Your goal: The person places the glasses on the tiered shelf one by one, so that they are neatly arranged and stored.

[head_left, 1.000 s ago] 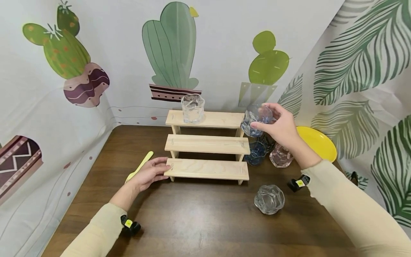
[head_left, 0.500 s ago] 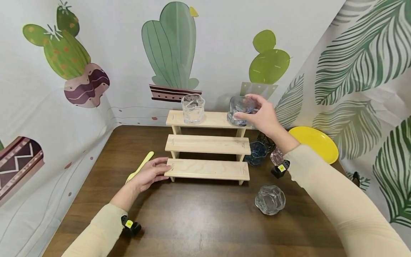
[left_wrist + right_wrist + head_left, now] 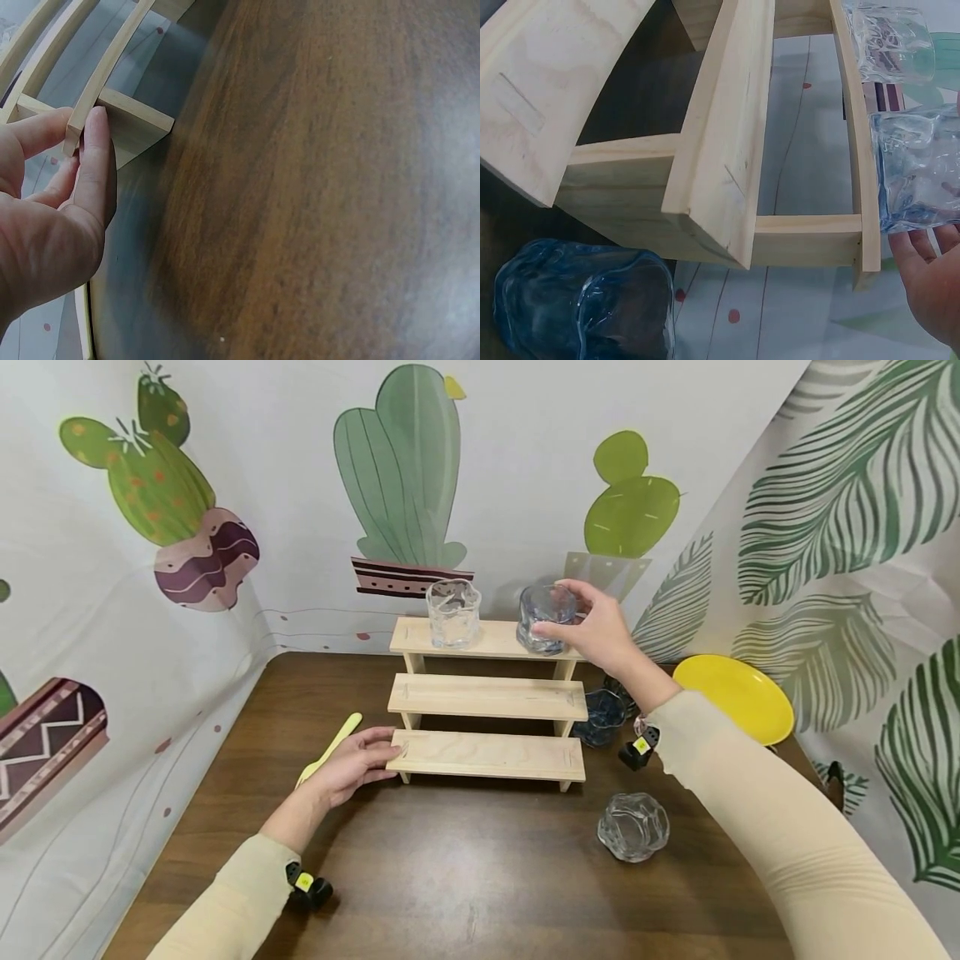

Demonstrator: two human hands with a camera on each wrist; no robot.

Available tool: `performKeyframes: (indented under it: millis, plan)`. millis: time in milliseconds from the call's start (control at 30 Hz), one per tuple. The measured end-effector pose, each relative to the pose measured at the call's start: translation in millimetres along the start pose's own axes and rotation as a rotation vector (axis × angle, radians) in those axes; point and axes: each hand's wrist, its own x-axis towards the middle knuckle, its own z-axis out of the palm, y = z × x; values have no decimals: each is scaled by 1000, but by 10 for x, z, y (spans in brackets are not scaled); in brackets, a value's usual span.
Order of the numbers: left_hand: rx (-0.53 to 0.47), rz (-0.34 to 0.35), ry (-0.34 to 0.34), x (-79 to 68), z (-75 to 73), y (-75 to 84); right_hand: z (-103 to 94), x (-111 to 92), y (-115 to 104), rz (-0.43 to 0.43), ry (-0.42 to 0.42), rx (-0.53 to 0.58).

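A three-tier wooden display stand [image 3: 487,695] is on the table. My left hand [image 3: 352,768] pinches the left end of its lowest board, thumb and fingers on opposite faces in the left wrist view. At the right end of the top tier, my right hand [image 3: 600,631] holds a pale blue glass tumbler [image 3: 528,612] between thumb and fingers. The tumbler is upright, its base at the board. A clear tumbler [image 3: 453,620] stands to its left on that same tier. In the right wrist view, the blue tumbler [image 3: 915,169] appears beside the top board, fingers around its near side.
Beside the stand's right side is a dark blue tumbler [image 3: 602,718]; others behind it are mostly hidden by my right arm. Another clear tumbler [image 3: 633,828] sits nearer on the table. A yellow plate [image 3: 738,697] lies back right, a yellow-green utensil [image 3: 337,742] at left.
My right hand has carried the pale blue tumbler leftward, from beyond the stand's right end onto the top tier. My left hand has kept its grip on the lowest board.
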Motion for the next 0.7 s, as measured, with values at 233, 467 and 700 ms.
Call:
performKeyframes:
  millis: [233, 467, 700]
  plan:
    - [4, 9, -7, -12, 1, 13, 21, 7, -7, 7, -7, 23]
    - [2, 9, -5, -12, 3, 13, 25, 21, 2, 25, -16, 61]
    - [0, 2, -2, -19, 5, 20, 5, 21, -2, 54, -45, 65]
